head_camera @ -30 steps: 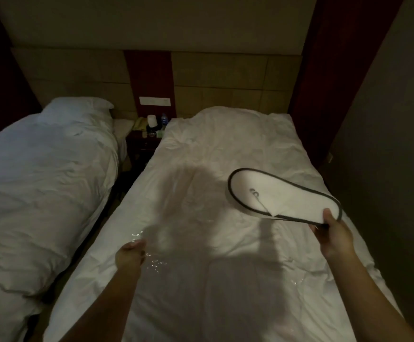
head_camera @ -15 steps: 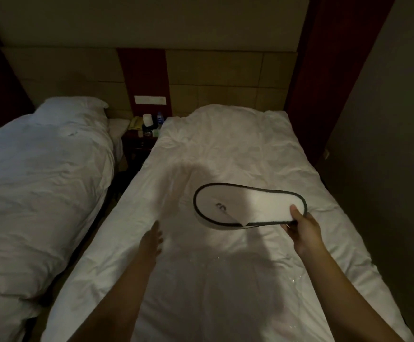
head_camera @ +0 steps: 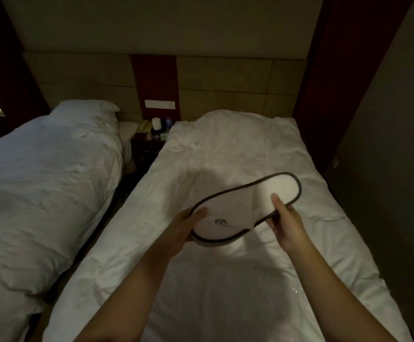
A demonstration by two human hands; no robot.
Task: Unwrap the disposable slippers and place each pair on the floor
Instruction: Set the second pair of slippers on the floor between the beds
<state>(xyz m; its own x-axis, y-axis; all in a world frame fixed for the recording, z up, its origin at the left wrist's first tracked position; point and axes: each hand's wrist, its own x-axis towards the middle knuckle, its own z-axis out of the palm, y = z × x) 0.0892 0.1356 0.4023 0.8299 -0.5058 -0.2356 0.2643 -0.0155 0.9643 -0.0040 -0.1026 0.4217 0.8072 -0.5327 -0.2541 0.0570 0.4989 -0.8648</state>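
A white disposable slipper (head_camera: 240,208) with a dark trim and a small logo is held flat above the right bed (head_camera: 225,149). My left hand (head_camera: 183,228) grips its near-left end, thumb on top. My right hand (head_camera: 284,220) grips its right side, thumb pressed on the upper surface. I cannot tell whether a second slipper lies stacked under it. A clear plastic wrapper (head_camera: 292,292) glints faintly on the sheet near my right forearm.
A second white bed (head_camera: 40,181) stands at the left, across a narrow dark floor gap (head_camera: 117,208). Between the bedheads a nightstand (head_camera: 146,146) carries a phone, a cup and a bottle. A dark wall (head_camera: 385,169) runs close along the right.
My right hand has brought the slipper left and nearer. My left hand has left the sheet and taken hold of the slipper's near end.
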